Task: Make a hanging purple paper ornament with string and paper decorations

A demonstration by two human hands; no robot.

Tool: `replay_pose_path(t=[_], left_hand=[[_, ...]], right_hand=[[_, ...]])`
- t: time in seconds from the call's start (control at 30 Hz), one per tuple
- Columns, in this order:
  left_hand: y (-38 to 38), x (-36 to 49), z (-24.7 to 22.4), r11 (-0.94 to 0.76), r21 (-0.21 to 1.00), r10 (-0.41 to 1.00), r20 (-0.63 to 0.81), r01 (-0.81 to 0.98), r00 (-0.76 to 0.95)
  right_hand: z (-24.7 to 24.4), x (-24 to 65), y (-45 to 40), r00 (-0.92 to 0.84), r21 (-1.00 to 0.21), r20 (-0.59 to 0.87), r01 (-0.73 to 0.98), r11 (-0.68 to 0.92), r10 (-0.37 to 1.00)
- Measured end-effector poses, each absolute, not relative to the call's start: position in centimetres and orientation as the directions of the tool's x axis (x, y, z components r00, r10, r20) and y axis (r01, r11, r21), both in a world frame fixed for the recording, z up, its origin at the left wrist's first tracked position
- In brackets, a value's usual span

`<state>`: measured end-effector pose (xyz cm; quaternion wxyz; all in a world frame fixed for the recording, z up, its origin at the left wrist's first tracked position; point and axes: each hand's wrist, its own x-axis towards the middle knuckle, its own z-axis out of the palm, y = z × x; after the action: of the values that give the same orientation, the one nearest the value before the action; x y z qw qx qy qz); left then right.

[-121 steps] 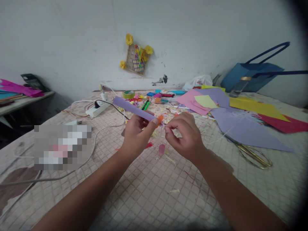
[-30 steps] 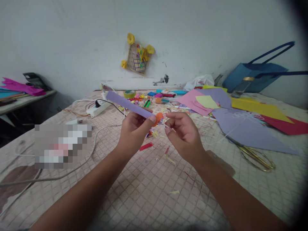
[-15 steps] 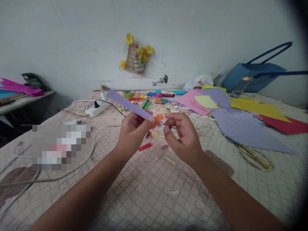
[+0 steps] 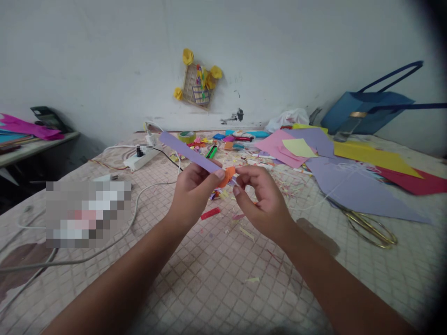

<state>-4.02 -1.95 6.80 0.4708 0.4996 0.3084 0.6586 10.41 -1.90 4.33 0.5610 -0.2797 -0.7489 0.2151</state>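
My left hand (image 4: 195,188) pinches a long purple paper strip (image 4: 190,152) between thumb and fingers. The strip slants up to the left. At its lower end, beside my left thumb, sits a small orange paper piece (image 4: 227,177), crinkled in outline. My right hand (image 4: 261,193) is curled close to the orange piece, index fingertip near its right edge. Something thin and white, which looks like white thread (image 4: 235,181), shows between its thumb and index finger. The other fingers are folded in.
Paper scraps, a tape roll (image 4: 186,136) and a green cutter (image 4: 211,151) lie behind my hands. Coloured sheets (image 4: 349,186), a loose thread coil (image 4: 359,167) and gold-handled scissors (image 4: 372,228) lie right. Left are a power strip (image 4: 141,158) and cables; a blue bag (image 4: 366,109) stands back right.
My right hand has moved slightly left, bringing its fingertips closer to the orange paper. The purple strip's far end has shifted a little to the right.
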Motion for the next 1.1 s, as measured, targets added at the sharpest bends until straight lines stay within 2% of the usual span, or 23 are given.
replay_pose_path(t=[0.4,0.7,0.93,1.1], left_hand=[[-1.8,-4.1,7.0,-0.362,0.891,0.932,0.353,-0.273,-0.085],[-0.9,-5.0,6.8,-0.476,0.838,0.877,0.431,-0.265,-0.214],[-1.1,-5.0,7.0,-0.457,0.824,0.889,0.429,-0.335,-0.159],[-1.2,-5.3,7.2,-0.459,0.815,0.887,0.440,-0.352,-0.138]], right_hand=[[4.5,10.3,-2.1,-0.164,-0.625,0.747,0.159,0.764,0.644],[3.9,10.3,-1.4,-0.056,-0.773,0.634,-0.016,0.635,0.771],[4.2,10.5,-1.5,-0.329,-0.836,0.488,0.090,0.541,0.809],[4.6,10.5,-1.3,-0.450,-0.748,0.496,0.214,0.629,0.743]])
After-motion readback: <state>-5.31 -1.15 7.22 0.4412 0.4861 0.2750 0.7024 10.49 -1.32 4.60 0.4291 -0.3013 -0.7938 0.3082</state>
